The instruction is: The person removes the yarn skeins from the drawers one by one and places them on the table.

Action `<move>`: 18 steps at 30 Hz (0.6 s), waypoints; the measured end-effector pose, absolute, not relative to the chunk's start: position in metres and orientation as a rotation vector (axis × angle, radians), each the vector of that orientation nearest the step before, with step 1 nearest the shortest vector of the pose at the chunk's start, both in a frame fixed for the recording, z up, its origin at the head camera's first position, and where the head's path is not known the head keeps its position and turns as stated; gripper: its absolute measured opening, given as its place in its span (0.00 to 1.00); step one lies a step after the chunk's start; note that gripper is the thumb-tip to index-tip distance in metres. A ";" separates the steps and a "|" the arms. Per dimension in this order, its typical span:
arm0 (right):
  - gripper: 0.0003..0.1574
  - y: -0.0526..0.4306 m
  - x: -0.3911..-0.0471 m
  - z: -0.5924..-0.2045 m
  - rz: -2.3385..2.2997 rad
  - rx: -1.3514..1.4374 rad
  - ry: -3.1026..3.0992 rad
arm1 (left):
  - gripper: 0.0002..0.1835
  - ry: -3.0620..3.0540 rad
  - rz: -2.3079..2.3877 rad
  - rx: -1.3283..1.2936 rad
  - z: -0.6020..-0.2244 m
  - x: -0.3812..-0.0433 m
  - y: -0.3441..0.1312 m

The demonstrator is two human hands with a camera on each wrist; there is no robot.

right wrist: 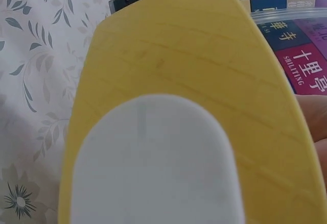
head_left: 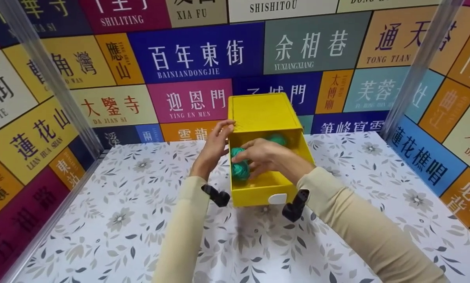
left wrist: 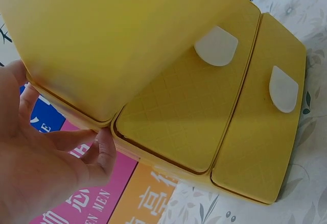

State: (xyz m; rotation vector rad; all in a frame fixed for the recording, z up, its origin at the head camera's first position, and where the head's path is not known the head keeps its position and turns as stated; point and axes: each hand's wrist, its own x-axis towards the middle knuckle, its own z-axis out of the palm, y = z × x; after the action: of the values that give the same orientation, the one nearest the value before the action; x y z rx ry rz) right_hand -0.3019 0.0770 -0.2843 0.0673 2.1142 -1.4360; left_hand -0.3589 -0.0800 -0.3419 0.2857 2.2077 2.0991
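Observation:
A yellow drawer unit (head_left: 262, 112) stands on the table with its top drawer (head_left: 254, 196) pulled out. Inside that drawer lie green yarn balls (head_left: 240, 171), and one more green ball (head_left: 277, 139) shows farther back. My right hand (head_left: 268, 153) reaches into the drawer from the right, its fingers curled over a green ball (head_left: 238, 151) by the left wall. At the unit's left side, my left hand (head_left: 211, 149) touches the upper edge with its fingertips. In the right wrist view, the drawer front with its white handle (right wrist: 158, 163) hides most of the hand.
Two lower drawers (left wrist: 173, 101) of the unit are closed, each with a white pull tab (left wrist: 217, 46). A flower-patterned cloth (head_left: 121, 220) covers the table. Behind stands a wall of coloured signs (head_left: 195, 55), with clear upright posts (head_left: 419, 67) at the corners.

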 end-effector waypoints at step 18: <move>0.45 0.113 -0.301 -0.268 -1.512 0.035 2.127 | 0.19 2.216 2.097 0.268 -0.342 -0.358 -0.079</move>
State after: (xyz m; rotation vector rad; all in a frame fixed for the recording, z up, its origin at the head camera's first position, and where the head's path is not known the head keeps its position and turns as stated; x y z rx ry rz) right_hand -0.3009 0.1128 -0.2675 0.0350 2.1266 -1.5122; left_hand -0.3583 -0.0793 -0.3418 0.2678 2.2164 2.0974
